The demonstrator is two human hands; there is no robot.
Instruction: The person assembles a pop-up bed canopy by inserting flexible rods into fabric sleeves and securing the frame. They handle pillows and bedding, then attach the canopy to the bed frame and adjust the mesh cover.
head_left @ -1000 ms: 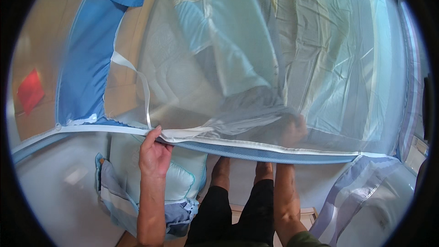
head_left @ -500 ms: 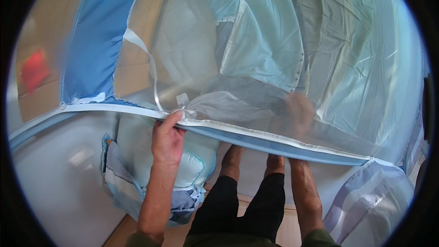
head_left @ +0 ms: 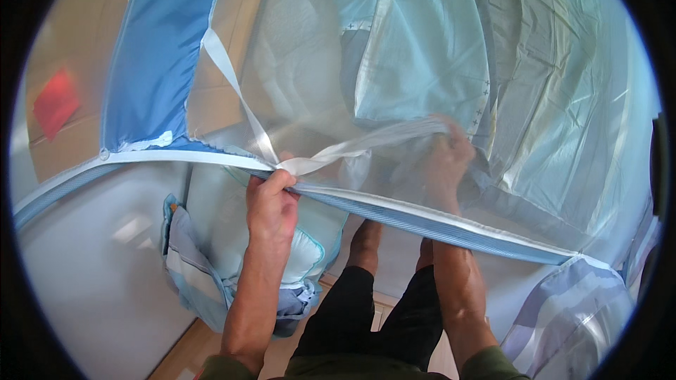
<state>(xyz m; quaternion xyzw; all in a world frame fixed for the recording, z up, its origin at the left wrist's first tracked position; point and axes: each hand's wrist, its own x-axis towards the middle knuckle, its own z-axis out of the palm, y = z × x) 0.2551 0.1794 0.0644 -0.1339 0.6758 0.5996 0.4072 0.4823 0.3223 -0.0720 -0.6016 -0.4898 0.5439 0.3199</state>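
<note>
Surface and room, left to right: a wood-toned surface (head_left: pixel 77 49) bears a red diamond-shaped piece (head_left: pixel 56 104). Next stands a blue fabric panel (head_left: pixel 162 56); a white tape (head_left: pixel 236 88) slants down from its right edge toward the left hand. Below, a pale green pillow (head_left: pixel 218 218) lies beside a bundled striped cloth (head_left: pixel 193 260), above a wooden floor (head_left: pixel 183 345). A sheer mesh net (head_left: pixel 542 217) spans the middle, its white edging (head_left: pixel 451 219) above a blue mesh border (head_left: pixel 394 219). Pale green bedding (head_left: pixel 422 42) and a creased striped sheet (head_left: pixel 549 98) show through. A lilac-striped fabric (head_left: pixel 563 302) hangs lower right.

Left hand (head_left: pixel 273 204): forearm upright, thumb and fingers pinching the edging. A twisted white strip (head_left: pixel 327 155) rises rightward from there to the right hand (head_left: pixel 451 151), which is behind the net, forearm passing beneath the border. Its fingers are blurred; whether they pinch the strip cannot be told.
</note>
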